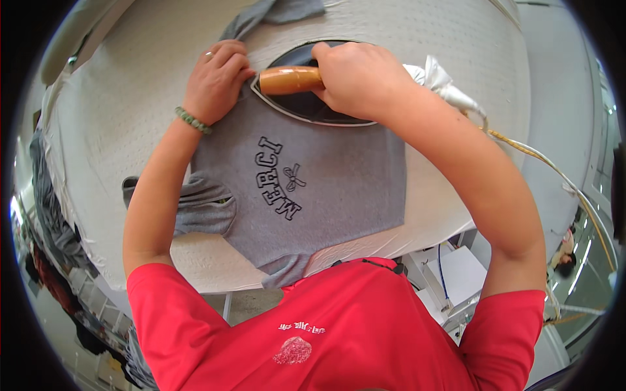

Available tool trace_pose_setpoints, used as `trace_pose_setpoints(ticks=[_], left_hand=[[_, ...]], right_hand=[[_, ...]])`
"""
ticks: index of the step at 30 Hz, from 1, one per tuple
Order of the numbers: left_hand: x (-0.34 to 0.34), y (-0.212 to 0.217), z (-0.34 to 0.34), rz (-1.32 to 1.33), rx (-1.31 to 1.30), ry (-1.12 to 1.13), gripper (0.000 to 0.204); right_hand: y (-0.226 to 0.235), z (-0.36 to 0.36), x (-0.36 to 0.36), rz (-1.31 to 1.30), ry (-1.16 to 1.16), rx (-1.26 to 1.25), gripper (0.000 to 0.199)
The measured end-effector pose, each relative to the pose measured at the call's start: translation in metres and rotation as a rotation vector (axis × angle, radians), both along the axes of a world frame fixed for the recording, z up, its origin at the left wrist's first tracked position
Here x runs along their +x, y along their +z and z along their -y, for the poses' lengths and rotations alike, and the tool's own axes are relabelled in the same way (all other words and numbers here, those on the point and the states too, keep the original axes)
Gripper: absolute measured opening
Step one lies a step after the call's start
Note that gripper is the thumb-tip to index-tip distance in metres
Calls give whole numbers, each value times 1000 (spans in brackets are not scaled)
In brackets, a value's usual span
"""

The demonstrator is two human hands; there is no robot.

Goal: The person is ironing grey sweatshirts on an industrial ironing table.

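Note:
A grey hooded sweatshirt (352, 176) with dark lettering and a small bow on its front lies flat across the padded ironing table (456, 195). Its hood (205, 205) points left, and one sleeve (274, 18) stretches toward the far side. My right hand (358, 75) is wrapped round the wooden handle (290, 79) of a dark iron (293, 107), which rests on the far part of the garment. By the iron's tip, my left hand (222, 78) pinches the grey cloth near the far shoulder seam.
White cloth (450, 88) is wrapped at the back of the iron, where a yellow and white hose (554, 166) runs off to the right. Grey garments (52, 195) hang at the left edge. White sheets or boxes (456, 274) sit below the table's near right edge. Another person (565, 257) is far right.

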State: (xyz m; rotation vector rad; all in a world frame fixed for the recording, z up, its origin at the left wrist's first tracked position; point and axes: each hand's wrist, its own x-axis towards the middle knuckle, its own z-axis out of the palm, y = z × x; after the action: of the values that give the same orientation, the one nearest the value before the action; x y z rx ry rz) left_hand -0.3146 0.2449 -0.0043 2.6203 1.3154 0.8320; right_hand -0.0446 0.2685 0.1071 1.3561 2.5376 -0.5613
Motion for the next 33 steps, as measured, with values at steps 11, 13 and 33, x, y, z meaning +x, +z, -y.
trace_pose_setpoints(ticks=[11, 13, 33], left_hand=[[-6, -6, 1, -57, 26, 9, 7], [-3, -4, 8, -82, 44, -1, 6], [161, -2, 65, -71, -157, -134, 68]], right_hand=[[7, 45, 130, -110, -977, -299, 38], [-6, 47, 136, -134, -944, -250, 40], [-2, 274, 216, 2, -885, -106, 57]])
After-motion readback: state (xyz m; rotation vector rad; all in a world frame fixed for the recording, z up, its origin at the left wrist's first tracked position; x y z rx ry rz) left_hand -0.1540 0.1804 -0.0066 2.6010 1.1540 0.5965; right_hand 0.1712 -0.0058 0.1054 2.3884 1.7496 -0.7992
